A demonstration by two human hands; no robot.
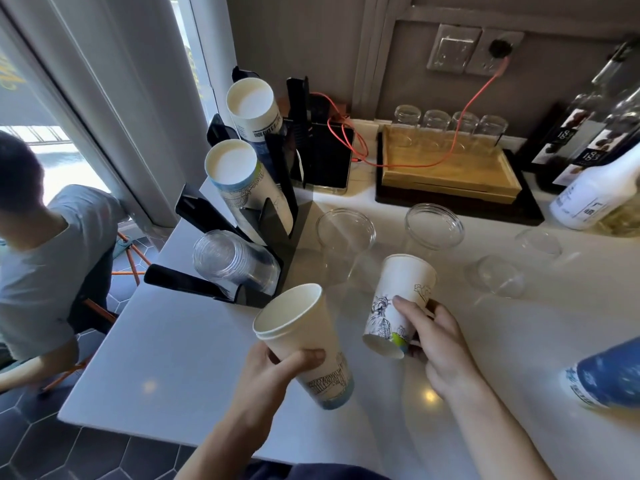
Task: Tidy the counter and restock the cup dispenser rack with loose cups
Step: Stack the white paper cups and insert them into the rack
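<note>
My left hand (273, 370) grips a tall white paper cup (304, 344), tilted with its mouth up and to the left. My right hand (438, 344) holds a shorter printed paper cup (398, 303) by its lower half, mouth pointing away. The black cup dispenser rack (277, 202) stands at the counter's left edge. It carries two slanted stacks of paper cups (242, 178) and a stack of clear plastic cups (232, 261) in the lowest slot. Two clear plastic cups (346, 237) (434, 226) stand loose on the counter beyond my hands.
Two clear dome lids (498, 275) lie to the right. A blue printed cup (609, 375) lies at the right edge. A wooden tray (446, 171) with several glasses, bottles (595, 188) and a tablet with a red cable (346, 147) line the back wall. A person sits at the left.
</note>
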